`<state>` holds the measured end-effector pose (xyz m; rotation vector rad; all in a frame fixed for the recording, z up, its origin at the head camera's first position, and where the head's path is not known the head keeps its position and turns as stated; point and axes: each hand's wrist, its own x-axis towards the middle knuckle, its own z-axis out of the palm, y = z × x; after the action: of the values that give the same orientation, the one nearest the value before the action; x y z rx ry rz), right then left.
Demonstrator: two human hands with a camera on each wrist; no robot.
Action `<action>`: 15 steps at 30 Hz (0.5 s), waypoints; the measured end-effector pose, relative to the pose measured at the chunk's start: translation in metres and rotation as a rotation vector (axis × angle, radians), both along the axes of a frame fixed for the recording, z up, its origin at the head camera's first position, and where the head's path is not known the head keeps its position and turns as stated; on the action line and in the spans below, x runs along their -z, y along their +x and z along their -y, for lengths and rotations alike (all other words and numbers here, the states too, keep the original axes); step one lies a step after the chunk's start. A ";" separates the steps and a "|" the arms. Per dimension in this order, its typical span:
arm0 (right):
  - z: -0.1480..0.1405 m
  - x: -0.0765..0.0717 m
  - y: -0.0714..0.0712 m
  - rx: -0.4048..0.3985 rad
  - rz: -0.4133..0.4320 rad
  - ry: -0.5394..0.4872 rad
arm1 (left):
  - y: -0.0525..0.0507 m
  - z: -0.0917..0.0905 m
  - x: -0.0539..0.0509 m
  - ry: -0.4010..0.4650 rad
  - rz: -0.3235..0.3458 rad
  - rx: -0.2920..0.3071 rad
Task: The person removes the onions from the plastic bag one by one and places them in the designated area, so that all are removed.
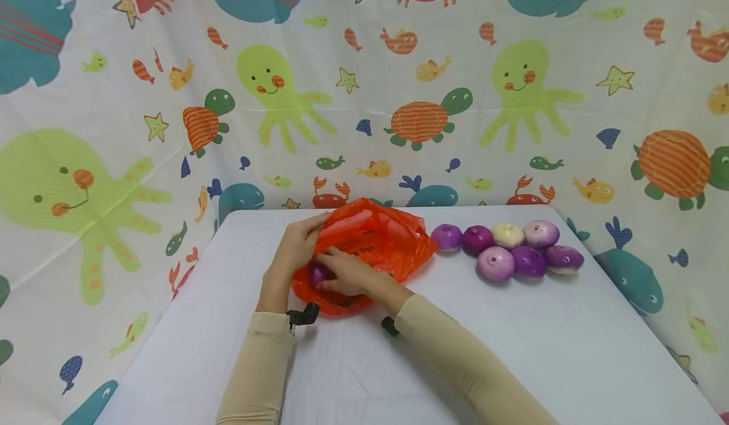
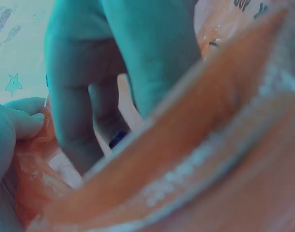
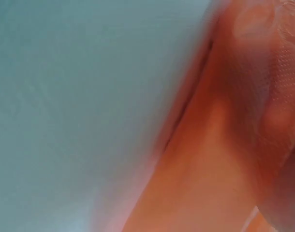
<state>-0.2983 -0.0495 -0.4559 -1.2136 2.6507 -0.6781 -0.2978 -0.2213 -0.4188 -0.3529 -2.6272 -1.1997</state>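
Note:
An orange-red plastic bag with dark printing lies on the table, its mouth towards me. My left hand grips the left edge of the bag; in the left wrist view its fingertips pinch the thin plastic. Inside the mouth, my right hand has its fingers curled round a purple onion. Only a dark sliver of that onion shows between fingers in the left wrist view. Blurred orange plastic fills much of the right wrist view. Whatever lies deeper in the bag is hidden.
Right of the bag, several onions sit grouped on the white table: purple ones such as this onion, paler ones, and a cream onion. The nearest purple onion almost meets the bag. A patterned curtain hangs behind.

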 end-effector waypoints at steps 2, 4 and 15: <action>-0.004 -0.001 0.001 -0.005 0.005 -0.007 | 0.000 0.000 0.000 -0.006 0.000 -0.003; -0.010 -0.001 0.001 -0.009 0.010 -0.022 | 0.000 0.000 0.001 -0.005 0.004 -0.007; -0.053 -0.009 -0.001 0.056 -0.020 -0.080 | 0.000 -0.001 0.002 0.000 -0.003 -0.013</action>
<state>-0.2994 0.0040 -0.4473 -1.1756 2.7068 -0.7917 -0.2974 -0.2206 -0.4208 -0.3371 -2.6229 -1.1949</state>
